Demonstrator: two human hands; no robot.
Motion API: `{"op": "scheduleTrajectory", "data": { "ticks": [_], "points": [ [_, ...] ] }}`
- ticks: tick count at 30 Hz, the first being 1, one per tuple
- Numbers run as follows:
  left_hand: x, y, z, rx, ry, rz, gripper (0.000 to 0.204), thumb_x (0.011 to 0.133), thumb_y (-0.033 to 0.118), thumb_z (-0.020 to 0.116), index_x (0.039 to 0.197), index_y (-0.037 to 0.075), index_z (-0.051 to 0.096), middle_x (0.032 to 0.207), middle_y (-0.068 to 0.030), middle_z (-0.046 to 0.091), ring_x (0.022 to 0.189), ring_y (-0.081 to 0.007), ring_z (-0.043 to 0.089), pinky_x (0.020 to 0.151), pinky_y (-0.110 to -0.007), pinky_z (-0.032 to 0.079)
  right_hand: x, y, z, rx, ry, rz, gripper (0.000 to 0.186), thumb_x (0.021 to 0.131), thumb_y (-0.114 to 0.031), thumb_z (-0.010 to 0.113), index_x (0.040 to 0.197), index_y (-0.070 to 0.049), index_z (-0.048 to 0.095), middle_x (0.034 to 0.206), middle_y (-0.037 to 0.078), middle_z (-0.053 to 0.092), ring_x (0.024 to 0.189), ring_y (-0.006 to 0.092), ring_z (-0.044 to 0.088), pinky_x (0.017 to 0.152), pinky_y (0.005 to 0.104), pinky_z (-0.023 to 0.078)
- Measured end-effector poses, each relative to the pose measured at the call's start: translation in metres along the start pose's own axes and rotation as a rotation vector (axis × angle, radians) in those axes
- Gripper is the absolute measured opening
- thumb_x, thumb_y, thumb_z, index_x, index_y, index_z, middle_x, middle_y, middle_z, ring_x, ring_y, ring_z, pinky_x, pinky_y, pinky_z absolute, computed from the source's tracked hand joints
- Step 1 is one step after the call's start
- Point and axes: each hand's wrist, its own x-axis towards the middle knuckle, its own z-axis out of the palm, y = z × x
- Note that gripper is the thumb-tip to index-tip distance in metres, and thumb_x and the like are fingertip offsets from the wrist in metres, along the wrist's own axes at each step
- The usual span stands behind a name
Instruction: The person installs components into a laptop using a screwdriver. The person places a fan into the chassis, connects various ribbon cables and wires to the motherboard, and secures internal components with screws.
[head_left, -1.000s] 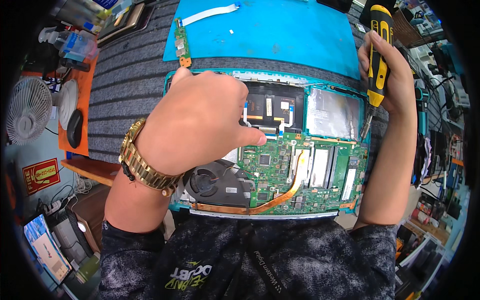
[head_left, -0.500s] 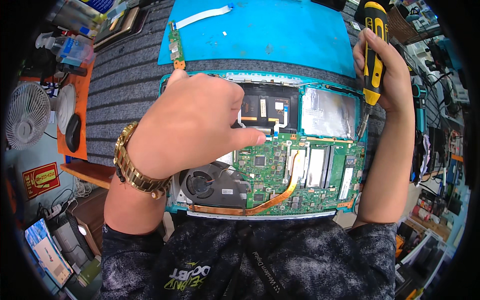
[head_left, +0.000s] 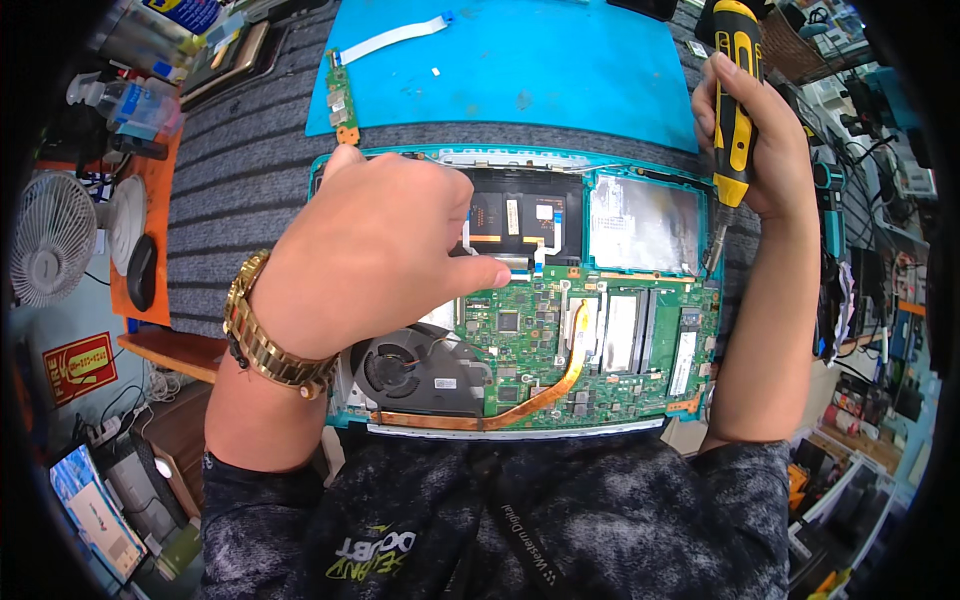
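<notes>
An opened teal laptop base (head_left: 500, 433) lies in front of me, its green circuit board (head_left: 545, 330), black fan (head_left: 395, 370) and copper heat pipe (head_left: 560, 385) exposed. Over its left half is my left hand (head_left: 385, 225), back upward, wearing a gold watch (head_left: 262, 330). Its fingers curl under and their tips are hidden; the thumb reaches out to the ribbon connectors at the board's upper edge. My right hand (head_left: 765, 140) is closed round a yellow and black screwdriver (head_left: 735, 120). The metal shaft points down at the laptop's right edge.
Beyond the laptop is a blue mat (head_left: 540, 80) on grey ribbed cloth (head_left: 240, 210). A small green circuit board (head_left: 340, 92) with a white ribbon cable (head_left: 395, 42) lies at the mat's left edge. Left are a white fan (head_left: 55, 235), a black mouse (head_left: 141, 270) and a spray bottle (head_left: 135, 105).
The whole view shifts slightly, so laptop, mat and hands all appear a little farther left. Both hands keep nearly the same pose, the screwdriver still in the right.
</notes>
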Motion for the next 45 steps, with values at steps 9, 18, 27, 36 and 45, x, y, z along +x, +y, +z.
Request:
{"op": "scheduleTrajectory", "data": {
  "ticks": [9, 18, 27, 36, 45],
  "points": [
    [0.002, 0.003, 0.0, 0.031, -0.031, -0.041, 0.043, 0.086, 0.044, 0.093, 0.087, 0.004, 0.079, 0.083, -0.0139, 0.078, 0.087, -0.0374, 0.077, 0.09, -0.051, 0.05, -0.002, -0.002, 0.003, -0.03, 0.035, 0.005, 0.042, 0.103, -0.047, 0.083, 0.103, -0.007, 0.07, 0.081, 0.004, 0.072, 0.068, 0.009, 0.066, 0.063, 0.0235, 0.053],
    [0.0, -0.007, 0.018, -0.065, 0.207, 0.115, 0.056, 0.08, 0.038, 0.1, 0.067, 0.008, 0.054, 0.06, -0.0062, 0.054, 0.059, -0.0314, 0.051, 0.076, -0.043, 0.039, 0.0, -0.006, 0.005, -0.016, -0.001, 0.034, 0.041, 0.103, -0.046, 0.082, 0.102, -0.007, 0.069, 0.081, 0.004, 0.072, 0.068, 0.0095, 0.065, 0.062, 0.0244, 0.052],
    [0.005, -0.038, -0.018, -0.151, 0.251, -0.071, 0.046, 0.091, 0.043, 0.091, 0.086, 0.0, 0.074, 0.073, -0.0155, 0.071, 0.069, -0.0332, 0.071, 0.07, -0.045, 0.055, 0.0, -0.006, 0.001, 0.053, 0.016, 0.05, 0.036, 0.108, -0.042, 0.077, 0.105, -0.008, 0.066, 0.079, 0.004, 0.068, 0.066, 0.0093, 0.062, 0.061, 0.0247, 0.049],
    [0.012, -0.107, -0.03, -0.093, 0.605, -0.305, 0.037, 0.098, 0.035, 0.081, 0.102, -0.001, 0.075, 0.094, -0.0233, 0.079, 0.092, -0.0406, 0.078, 0.084, -0.049, 0.061, -0.008, -0.02, -0.022, -0.009, 0.204, 0.13, 0.044, 0.11, -0.05, 0.074, 0.107, -0.006, 0.069, 0.083, 0.003, 0.068, 0.069, 0.0092, 0.064, 0.063, 0.0238, 0.051],
    [0.029, -0.094, -0.013, -0.019, 0.566, -0.366, 0.052, 0.085, 0.035, 0.09, 0.112, -0.006, 0.073, 0.11, -0.0308, 0.08, 0.108, -0.0462, 0.079, 0.096, -0.052, 0.063, -0.013, -0.018, -0.056, -0.552, 0.312, 0.263, 0.055, 0.103, -0.059, 0.077, 0.113, -0.004, 0.075, 0.09, 0.003, 0.068, 0.078, 0.0131, 0.064, 0.075, 0.0322, 0.051]
  ]
}}
